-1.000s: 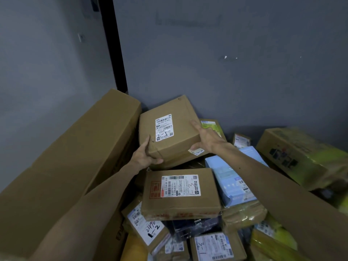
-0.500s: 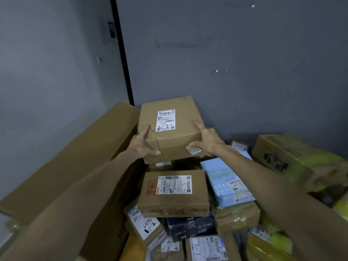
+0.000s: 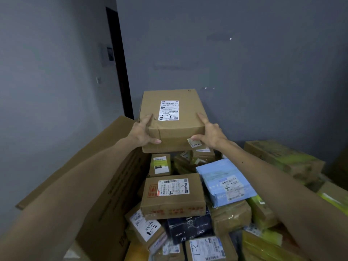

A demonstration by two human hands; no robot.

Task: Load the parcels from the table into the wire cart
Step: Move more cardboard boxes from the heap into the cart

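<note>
Both hands clamp the brown box (image 3: 170, 117) by its near corners, left hand (image 3: 142, 132) and right hand (image 3: 210, 134) opposite, its long axis pointing away toward the wall.

A dark upright strip (image 3: 120, 63) stands at 11 o'clock between two dull grey walls. The left wall (image 3: 47, 72), at 10 o'clock, carries a small panel (image 3: 107, 54) with a little switch (image 3: 98, 80) below it; the far wall (image 3: 254, 59), at 1 o'clock, shows a few white chips (image 3: 230, 38). Light is dim.
</note>
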